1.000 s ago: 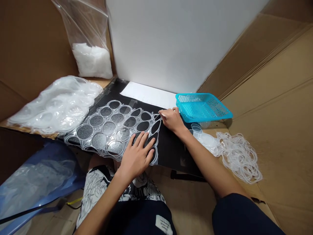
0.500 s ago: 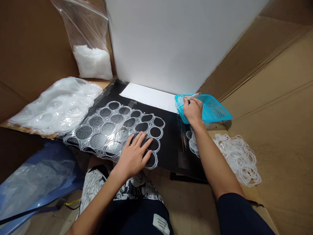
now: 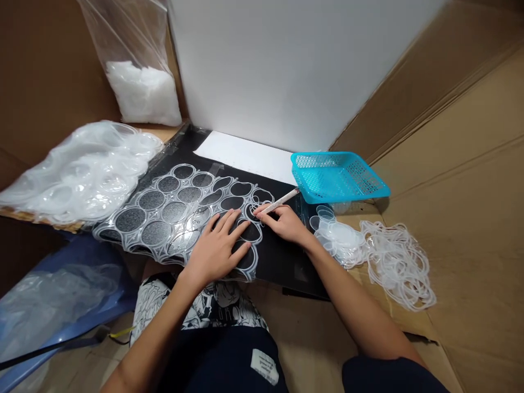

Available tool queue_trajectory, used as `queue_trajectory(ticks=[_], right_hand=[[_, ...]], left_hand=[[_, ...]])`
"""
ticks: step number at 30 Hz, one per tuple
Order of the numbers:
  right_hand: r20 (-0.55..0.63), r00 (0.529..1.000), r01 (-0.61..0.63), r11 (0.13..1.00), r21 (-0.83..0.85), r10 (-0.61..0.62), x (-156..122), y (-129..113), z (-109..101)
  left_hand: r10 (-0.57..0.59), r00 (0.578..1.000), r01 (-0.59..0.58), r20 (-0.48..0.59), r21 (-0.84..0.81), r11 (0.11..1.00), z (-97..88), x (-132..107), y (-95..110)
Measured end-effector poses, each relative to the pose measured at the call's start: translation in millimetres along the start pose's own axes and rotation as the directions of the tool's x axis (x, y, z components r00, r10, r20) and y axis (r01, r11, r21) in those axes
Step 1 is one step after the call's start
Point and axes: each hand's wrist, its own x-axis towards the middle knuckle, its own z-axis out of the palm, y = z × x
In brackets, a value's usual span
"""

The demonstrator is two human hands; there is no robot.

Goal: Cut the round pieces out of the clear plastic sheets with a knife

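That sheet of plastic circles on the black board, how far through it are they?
Done: loose discs and rings lie at the right. In hand: the left hand presses the sheet; the right hand works a white stick at its edge. Left: most circles remain filled, and another pile waits.

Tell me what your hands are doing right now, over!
Left hand flat on the clear plastic sheet, pinning it to the black board. Right hand gripping a thin white tool, tip at a ring. Nothing between the hands.
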Motion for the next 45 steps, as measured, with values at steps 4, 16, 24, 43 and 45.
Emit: queue_trajectory(ticks=[4, 16, 24, 43, 45], right_hand=[[-0.018, 1.000, 0.008, 0.996, -0.086, -0.009, -1, 3, 1], [-0.060, 0.998, 0.031, 0.995, -0.099, -0.037, -3, 5, 4], [-0.009, 0.973, 0.207, 0.887, -0.412, -0.231, -6, 6, 6], [-0.005, 0.999, -0.048, 0.997, 0.062, 0.049, -5, 6, -1], [-0.015, 0.998, -0.052, 0.997, 0.048, 0.053, -5, 6, 1]], left_hand=[[0.003, 1.000, -0.003, -0.004, 0.014, 1.000, 0.7, 0, 0], [0.003, 1.000, -0.003, -0.018, 0.007, 1.000, 1.5, -1, 1], [0.009, 1.000, -0.009, -0.003, 0.040, 0.999, 5.9, -2, 1], [0.024, 0.999, -0.023, -0.045, 0.020, 1.000, 7.5, -4, 1], [0.019, 0.999, -0.018, -0.041, 0.019, 1.000, 7.7, -4, 1]])
